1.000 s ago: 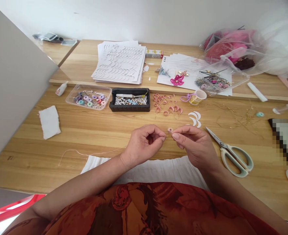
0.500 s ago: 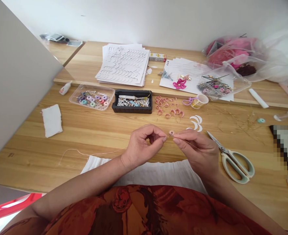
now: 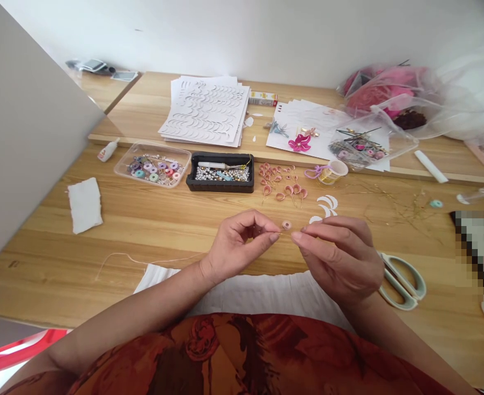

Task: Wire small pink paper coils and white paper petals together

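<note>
My left hand (image 3: 237, 244) pinches a thin gold wire (image 3: 285, 234) between thumb and forefinger. Facing it across a small gap, my right hand (image 3: 342, 258) has its thumb and fingertips pressed together at the wire's other end. A small pale-pink thread spool (image 3: 286, 225) lies just beyond the fingertips. Past it are several looped pink petals (image 3: 280, 196) on wire stems, and white paper crescents (image 3: 327, 206) lie behind my right hand. The scissors (image 3: 404, 282) lie beside my right wrist, their blades hidden by the hand. A loose pale thread (image 3: 143, 259) trails left of my left forearm.
A clear tray of spools (image 3: 120, 169) and a black bead box (image 3: 221, 188) stand along the raised shelf. Cut paper sheets (image 3: 203, 137), a magenta flower (image 3: 300, 143) and plastic bags (image 3: 406, 129) occupy the back. White cloth (image 3: 262, 291) covers the table's front edge.
My right hand has shifted slightly right and turned, its fingers now more bunched, and it covers the scissors' blades. The gap between the fingertips is wider. My left hand keeps its pinch.
</note>
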Available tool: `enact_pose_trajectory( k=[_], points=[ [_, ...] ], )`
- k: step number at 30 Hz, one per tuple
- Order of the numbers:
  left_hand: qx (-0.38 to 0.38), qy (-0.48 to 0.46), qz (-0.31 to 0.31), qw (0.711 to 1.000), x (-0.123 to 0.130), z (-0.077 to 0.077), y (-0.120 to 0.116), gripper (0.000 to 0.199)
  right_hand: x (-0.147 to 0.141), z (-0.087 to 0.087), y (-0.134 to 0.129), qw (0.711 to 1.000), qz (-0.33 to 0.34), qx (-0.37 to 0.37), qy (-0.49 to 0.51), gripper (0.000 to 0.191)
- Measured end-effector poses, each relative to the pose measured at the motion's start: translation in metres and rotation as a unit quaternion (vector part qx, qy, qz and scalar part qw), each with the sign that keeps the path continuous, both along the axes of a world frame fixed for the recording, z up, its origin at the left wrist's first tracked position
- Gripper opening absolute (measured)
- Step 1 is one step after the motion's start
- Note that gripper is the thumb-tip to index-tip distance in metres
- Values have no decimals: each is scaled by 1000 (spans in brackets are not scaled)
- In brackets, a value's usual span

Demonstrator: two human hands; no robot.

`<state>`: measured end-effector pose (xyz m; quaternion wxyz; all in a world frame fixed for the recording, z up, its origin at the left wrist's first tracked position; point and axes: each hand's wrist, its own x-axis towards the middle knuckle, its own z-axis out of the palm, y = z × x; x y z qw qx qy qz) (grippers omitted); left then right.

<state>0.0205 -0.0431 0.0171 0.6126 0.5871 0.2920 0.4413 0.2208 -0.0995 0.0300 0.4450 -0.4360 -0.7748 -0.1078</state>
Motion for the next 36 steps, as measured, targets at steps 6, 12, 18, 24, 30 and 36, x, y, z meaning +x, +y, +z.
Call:
enact_pose_trajectory(
  k=[6,12,18,24,30,36],
  points=[
    [68,9,22,997,0,-4,1,3,-4,1,1,1000,-3,3,-7,27],
    [142,23,41,989,0,-5,2,2,-3,0,-1,1000,-20,13,-7,30],
    [167,49,53,983,-1,-1,3,9,-1,-2,-2,1000,-21,-5,-15,40],
    [209,86,72,971,-2,1,4,9,-8,2,1,997,25,-58,51,33],
    [298,121,107,941,-4,-2,5,6,-10,-4,0,904,39,-320,279,8],
    [284,133,128,941,-3,-5,5,3,-10,-5,1,898,1,-337,284,7]
  ],
)
